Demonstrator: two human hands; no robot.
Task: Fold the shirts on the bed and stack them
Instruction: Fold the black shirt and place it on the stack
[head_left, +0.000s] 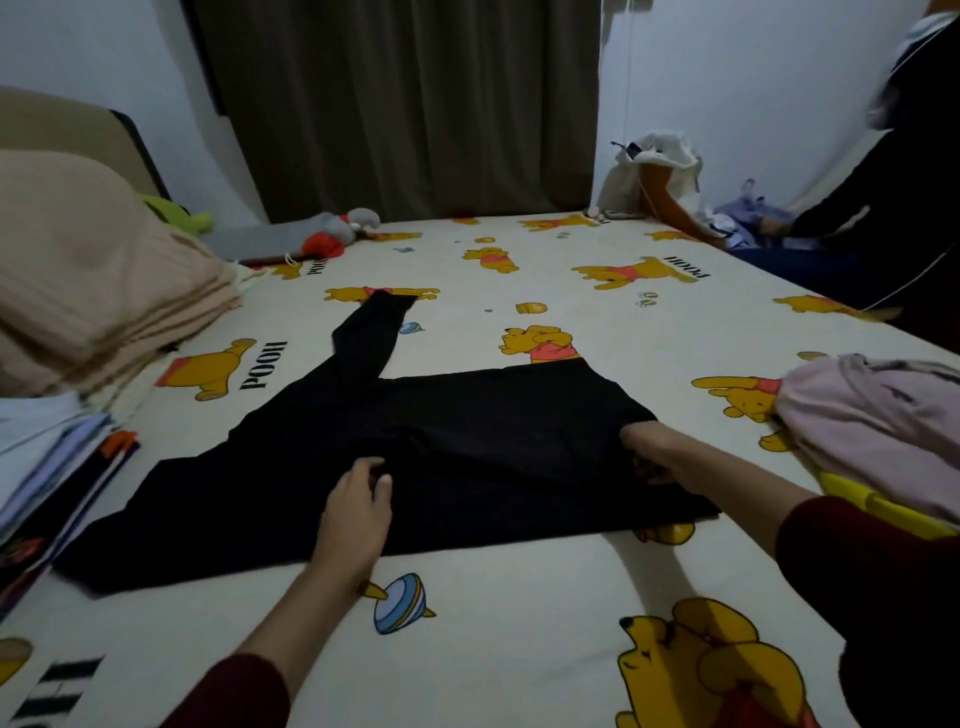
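Observation:
A black shirt (467, 441) lies spread flat across the bed (519, 597), one long sleeve stretching away toward the curtain. My left hand (358, 512) rests on the shirt near its middle, its fingers curled and pinching a bit of the cloth. At the shirt's right side my right hand (652, 452) grips the fabric edge, with its fingers tucked under the cloth. A heap of pale pink clothes (878, 426) sits on the bed at the right edge.
Beige pillows (88, 280) are piled at the left, with books and papers (52, 478) in front of them. A plush toy (337, 231) lies near the curtain. Another person in dark clothes (883, 234) sits at the far right beside a white bag (654, 171).

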